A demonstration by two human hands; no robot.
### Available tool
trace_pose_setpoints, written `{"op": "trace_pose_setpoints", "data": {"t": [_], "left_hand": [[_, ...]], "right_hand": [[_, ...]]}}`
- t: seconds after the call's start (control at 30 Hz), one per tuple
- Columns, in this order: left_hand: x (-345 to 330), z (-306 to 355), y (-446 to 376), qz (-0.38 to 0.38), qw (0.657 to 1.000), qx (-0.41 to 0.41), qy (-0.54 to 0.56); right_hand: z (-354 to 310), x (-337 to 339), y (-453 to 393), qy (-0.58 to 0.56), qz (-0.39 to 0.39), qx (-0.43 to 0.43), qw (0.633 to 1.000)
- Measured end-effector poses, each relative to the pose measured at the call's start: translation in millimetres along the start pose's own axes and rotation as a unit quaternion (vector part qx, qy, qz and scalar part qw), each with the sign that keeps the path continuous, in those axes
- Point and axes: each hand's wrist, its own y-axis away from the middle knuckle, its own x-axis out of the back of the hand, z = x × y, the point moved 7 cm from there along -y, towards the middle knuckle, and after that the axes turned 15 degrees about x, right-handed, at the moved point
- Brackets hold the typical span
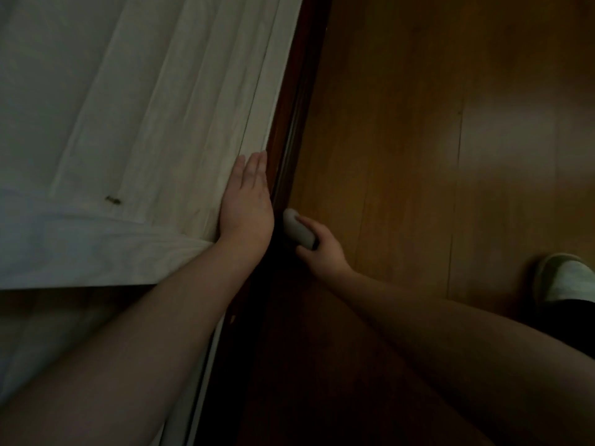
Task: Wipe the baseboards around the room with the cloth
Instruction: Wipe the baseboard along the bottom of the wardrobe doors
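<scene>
Mid-wipe by the look of it: right hand (322, 252) has its fingers curled round a small pale grey folded cloth (297, 228) and holds it against the dark reddish-brown wooden baseboard (291, 123), low down where the board meets the floor. Left hand (248, 201) is flat, fingers straight and together, palm pressed on the white panelled wall (161, 107) just above the board, probably bracing. Cloth sits just beside the left wrist, on the floor side of the board. Next move, my guess: slide the cloth along the board's length, keeping pressure on the moulded top edge and the groove, then shift the bracing hand along too. Surface looks like glossy varnished wood with a ridge profile, so dust likely sits in the grooves; can't tell how clean it is, light is too dim. Floor is warm brown wooden planks (418, 140) with a soft glare patch at the right. A pale grey-green slipper (561, 278) shows at the right edge
</scene>
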Motion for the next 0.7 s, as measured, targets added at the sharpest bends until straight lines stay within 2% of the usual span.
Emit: {"op": "trace_pose_setpoints", "data": {"t": [0.23,0.43,0.7], "left_hand": [[-6.0,1.3,-2.6,0.002,1.0,0.002,-0.001],[-5.0,0.9,-5.7,0.012,1.0,-0.01,0.008],[-6.0,1.3,-5.2,0.006,1.0,-0.014,0.012]], "right_hand": [[-14.5,73.6,-74.4,0.023,0.092,0.01,0.995],[-58.4,94.2,-152.2,0.088,0.138,0.075,0.984],[-79.8,82.7,-196.1,0.103,0.085,0.084,0.988]]}}
